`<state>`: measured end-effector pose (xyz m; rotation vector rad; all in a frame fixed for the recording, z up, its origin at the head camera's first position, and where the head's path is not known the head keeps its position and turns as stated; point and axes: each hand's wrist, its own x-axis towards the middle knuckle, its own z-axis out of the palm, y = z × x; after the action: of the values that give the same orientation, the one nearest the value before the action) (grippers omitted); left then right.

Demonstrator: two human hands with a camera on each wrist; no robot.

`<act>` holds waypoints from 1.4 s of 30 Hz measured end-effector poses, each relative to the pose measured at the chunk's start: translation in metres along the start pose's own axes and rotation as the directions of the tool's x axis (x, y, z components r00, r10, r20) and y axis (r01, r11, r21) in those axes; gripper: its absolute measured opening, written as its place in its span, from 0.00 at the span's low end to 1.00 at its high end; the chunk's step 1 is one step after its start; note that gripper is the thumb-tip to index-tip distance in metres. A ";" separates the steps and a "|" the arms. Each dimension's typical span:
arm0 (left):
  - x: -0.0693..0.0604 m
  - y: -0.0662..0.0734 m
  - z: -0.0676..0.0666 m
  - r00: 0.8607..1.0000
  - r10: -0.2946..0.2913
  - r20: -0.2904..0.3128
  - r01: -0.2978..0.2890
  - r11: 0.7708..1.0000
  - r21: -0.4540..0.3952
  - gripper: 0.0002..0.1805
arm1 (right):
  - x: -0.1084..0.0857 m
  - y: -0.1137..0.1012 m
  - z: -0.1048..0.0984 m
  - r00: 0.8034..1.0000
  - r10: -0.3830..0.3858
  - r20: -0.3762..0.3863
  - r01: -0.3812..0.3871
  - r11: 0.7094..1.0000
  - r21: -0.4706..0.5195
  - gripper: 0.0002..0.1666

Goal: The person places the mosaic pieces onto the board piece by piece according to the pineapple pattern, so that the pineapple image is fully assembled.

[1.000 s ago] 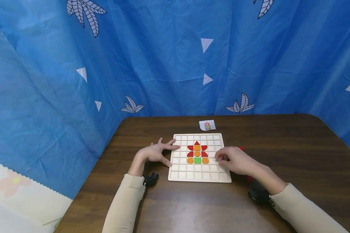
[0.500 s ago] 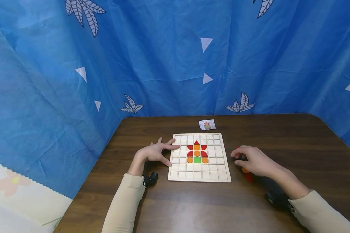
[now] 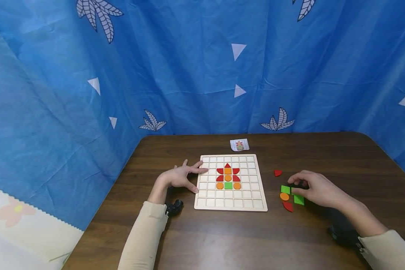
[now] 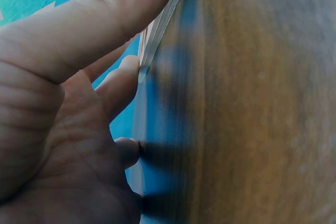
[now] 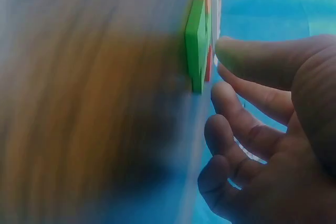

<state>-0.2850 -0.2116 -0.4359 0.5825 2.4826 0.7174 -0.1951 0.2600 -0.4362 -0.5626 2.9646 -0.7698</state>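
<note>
A pale gridded board lies on the table, with red, orange and green pieces set in its middle squares. The left hand rests with spread fingers along the board's left edge; the left wrist view has its thumb at the board's edge. To the right of the board the right hand is over loose pieces, its fingers loosely bent. Beneath and beside it are green pieces, an orange disc and red pieces. In the right wrist view a green piece is near the thumb, with nothing seen between the fingers.
A small printed card with a coloured pattern lies behind the board. Another red piece is right of the board. A blue curtain hangs behind the brown table.
The right hand has moved right, from the board's right side to the loose pieces, which have come into view. The left hand has stayed at the board's left edge.
</note>
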 end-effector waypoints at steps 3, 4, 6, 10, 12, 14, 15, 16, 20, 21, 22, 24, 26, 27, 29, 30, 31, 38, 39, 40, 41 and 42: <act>-0.001 0.000 0.000 1.000 -0.004 0.000 0.004 1.000 0.010 0.47 | -0.004 0.009 -0.002 1.000 0.002 0.013 -0.002 1.000 0.010 0.14; -0.001 0.001 -0.001 1.000 -0.004 -0.001 0.004 1.000 0.013 0.47 | -0.005 0.012 -0.003 1.000 0.002 0.018 -0.002 1.000 0.018 0.13; -0.001 0.002 -0.001 1.000 -0.006 -0.002 0.006 1.000 0.016 0.47 | -0.007 0.017 -0.005 1.000 0.004 0.025 -0.005 0.999 0.035 0.11; 0.000 0.002 0.000 1.000 -0.010 -0.003 0.010 1.000 0.018 0.47 | -0.008 0.026 -0.008 0.999 0.010 0.036 -0.011 0.999 0.052 0.08; 0.000 0.002 0.001 1.000 -0.008 -0.004 0.008 1.000 0.018 0.47 | -0.009 0.030 -0.008 0.999 0.013 0.042 -0.015 0.999 0.050 0.09; 0.000 0.002 0.000 1.000 -0.003 -0.007 0.003 1.000 0.017 0.47 | -0.009 0.032 -0.009 0.999 0.012 0.045 -0.014 0.999 0.046 0.12; 0.001 0.002 0.000 1.000 0.000 -0.008 0.000 1.000 0.018 0.47 | -0.009 0.032 -0.010 0.999 0.012 0.047 -0.014 0.999 0.044 0.14; 0.001 0.002 0.000 1.000 0.003 -0.009 -0.002 1.000 0.019 0.47 | -0.010 0.033 -0.010 0.999 0.011 0.049 -0.013 0.999 0.043 0.16; 0.002 0.002 0.000 1.000 0.004 -0.008 -0.004 1.000 0.022 0.47 | -0.010 0.033 -0.010 0.999 0.005 0.044 -0.006 1.000 0.024 0.18; 0.002 0.002 0.000 1.000 0.003 -0.007 -0.003 1.000 0.022 0.47 | -0.010 0.033 -0.010 0.999 0.004 0.043 -0.005 1.000 0.018 0.18; 0.002 0.001 0.000 1.000 0.001 -0.006 -0.001 1.000 0.021 0.47 | -0.010 0.033 -0.010 0.999 0.003 0.040 -0.003 1.000 0.013 0.17; 0.001 0.001 0.001 1.000 -0.002 -0.007 0.003 1.000 0.021 0.47 | -0.009 0.032 -0.009 0.999 0.000 0.036 0.000 1.000 -0.001 0.16; 0.001 0.001 0.002 1.000 -0.004 -0.008 0.004 1.000 0.022 0.47 | -0.009 0.031 -0.008 0.999 -0.002 0.035 0.003 1.000 -0.010 0.16; 0.001 0.000 0.002 1.000 -0.005 -0.009 0.005 1.000 0.024 0.47 | -0.008 0.031 -0.008 0.999 -0.002 0.035 0.003 1.000 -0.014 0.17; 0.001 0.000 0.002 1.000 -0.006 -0.009 0.006 1.000 0.029 0.47 | -0.008 0.030 -0.008 0.999 -0.004 0.034 0.005 1.000 -0.020 0.18; 0.001 0.000 0.002 1.000 -0.007 -0.008 0.007 0.999 0.031 0.47 | -0.007 0.029 -0.008 0.999 -0.004 0.034 0.005 1.000 -0.022 0.19; 0.000 0.000 0.002 1.000 -0.007 -0.008 0.007 0.999 0.033 0.47 | -0.007 0.029 -0.008 0.999 -0.005 0.033 0.006 1.000 -0.025 0.20; -0.001 0.000 0.002 1.000 -0.005 -0.012 0.005 0.999 0.035 0.46 | -0.004 0.027 -0.010 1.000 -0.011 0.024 0.012 0.998 -0.056 0.22; 0.000 0.001 0.002 1.000 -0.004 -0.011 0.005 0.999 0.036 0.46 | -0.004 0.027 -0.010 1.000 -0.011 0.022 0.012 0.998 -0.058 0.22; -0.001 0.001 0.002 1.000 -0.003 -0.011 0.004 0.999 0.037 0.46 | -0.004 0.026 -0.010 1.000 -0.010 0.021 0.011 0.998 -0.058 0.21; -0.001 0.001 0.001 1.000 -0.003 -0.009 0.003 0.999 0.037 0.46 | -0.004 0.025 -0.010 1.000 -0.010 0.020 0.011 0.998 -0.057 0.20; -0.001 0.001 0.001 1.000 -0.003 -0.008 0.003 0.999 0.038 0.46 | -0.003 0.024 -0.010 1.000 -0.011 0.019 0.012 0.998 -0.056 0.19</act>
<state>-0.2837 -0.2106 -0.4360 0.5906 2.5092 0.6744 -0.2014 0.2856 -0.4391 -0.5873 2.9764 -0.6801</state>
